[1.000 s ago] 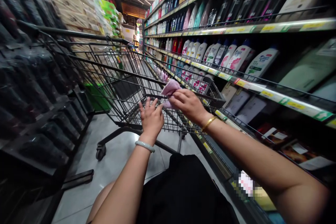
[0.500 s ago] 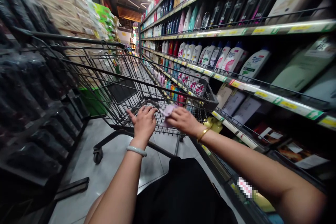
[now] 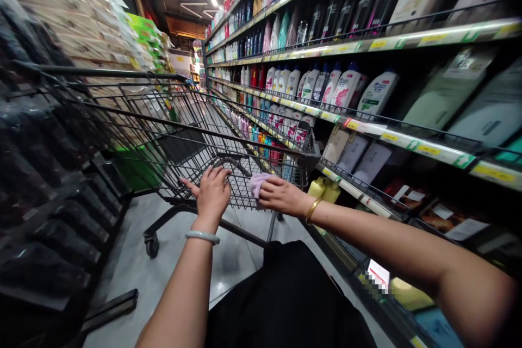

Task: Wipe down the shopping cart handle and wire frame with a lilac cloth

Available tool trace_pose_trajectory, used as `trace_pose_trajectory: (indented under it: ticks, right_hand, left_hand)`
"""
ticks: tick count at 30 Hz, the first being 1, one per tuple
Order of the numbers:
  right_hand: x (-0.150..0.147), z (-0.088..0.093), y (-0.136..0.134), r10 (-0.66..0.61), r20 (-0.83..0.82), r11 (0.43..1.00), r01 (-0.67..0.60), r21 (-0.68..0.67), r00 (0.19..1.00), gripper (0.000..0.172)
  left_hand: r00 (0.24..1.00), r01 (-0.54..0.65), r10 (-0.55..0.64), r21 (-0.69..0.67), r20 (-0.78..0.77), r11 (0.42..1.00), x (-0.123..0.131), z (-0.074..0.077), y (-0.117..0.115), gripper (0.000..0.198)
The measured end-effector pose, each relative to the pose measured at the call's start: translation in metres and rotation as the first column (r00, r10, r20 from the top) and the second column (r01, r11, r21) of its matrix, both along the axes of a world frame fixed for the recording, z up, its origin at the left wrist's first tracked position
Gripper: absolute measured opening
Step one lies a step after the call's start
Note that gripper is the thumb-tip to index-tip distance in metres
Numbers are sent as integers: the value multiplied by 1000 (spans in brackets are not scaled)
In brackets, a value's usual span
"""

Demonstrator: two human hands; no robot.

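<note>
A wire shopping cart [image 3: 179, 129] stands across the aisle in front of me. My left hand [image 3: 212, 194], with a pale bangle at its wrist, is against the cart's near side with fingers spread; whether it bears on the wires I cannot tell. My right hand [image 3: 283, 196], a gold bracelet at its wrist, is closed around a crumpled light-purple cloth [image 3: 258, 182]. The cloth is at the lower wire side of the cart, and part of it is hidden under the fingers. Through the wires the basket shows nothing lying inside.
Shelves of shampoo bottles [image 3: 343, 88] run along the right, with price-tag rails [image 3: 367, 129] at their edges. Yellow bottles [image 3: 324, 189] sit low beside the cart. Stacked packs [image 3: 81, 16] and dark wrapped goods [image 3: 44, 190] line the left. A cart wheel [image 3: 151, 246] rests on the tiles.
My view has turned slightly right, so shelves and cart appear further left. The right hand with the cloth has moved slightly downward along the cart; the left hand stays spread.
</note>
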State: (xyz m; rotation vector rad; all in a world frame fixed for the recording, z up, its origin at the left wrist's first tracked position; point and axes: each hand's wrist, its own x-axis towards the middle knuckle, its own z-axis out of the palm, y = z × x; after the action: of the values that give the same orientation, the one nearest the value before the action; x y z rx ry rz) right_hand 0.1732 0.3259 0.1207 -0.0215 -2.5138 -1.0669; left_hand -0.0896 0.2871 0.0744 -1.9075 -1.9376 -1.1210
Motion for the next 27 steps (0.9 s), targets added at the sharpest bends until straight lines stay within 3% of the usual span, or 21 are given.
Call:
trace_pose_trajectory:
  ticks: [5, 7, 9, 12, 15, 19, 21, 25, 27]
  right_hand:
    - [-12, 9, -5, -231, -340, 973, 209, -102, 911, 20]
    - [-16, -7, -5, -226, -289, 971, 191, -144, 930, 17]
    - [-13, -34, -7, -154, -114, 974, 131, -187, 981, 14]
    - [1, -64, -11, -130, 73, 958, 144, -247, 989, 15]
    - [15, -53, -15, -161, 7, 967, 160, -197, 987, 15]
    - [22, -24, -16, -302, -197, 945, 265, -193, 933, 18]
    - [25, -34, -15, -303, -169, 940, 265, -215, 938, 18]
    - [39, -71, -16, -162, 11, 961, 160, -225, 987, 15]
    - [43, -71, -17, -164, 15, 962, 163, -220, 986, 13]
  left_hand:
    - [994, -86, 87, -24, 66, 996, 22, -2, -9, 43]
    - [986, -117, 117, -4, 122, 993, 37, -5, -13, 50]
    - [984, -106, 99, 42, 146, 993, 51, -7, -15, 57]
    - [998, 54, -59, 128, 36, 990, 65, -7, -16, 57]
    - [987, 158, -152, 122, -59, 980, 72, -6, -14, 52]
    - [995, 96, -95, 36, -20, 995, 76, -7, -9, 54]
    - [996, 90, -90, 0, -23, 996, 77, -8, -8, 56]
    - [994, 81, -81, 0, -68, 997, 76, -9, -7, 55]
    - [993, 89, -89, -3, -80, 996, 74, -9, -8, 53]
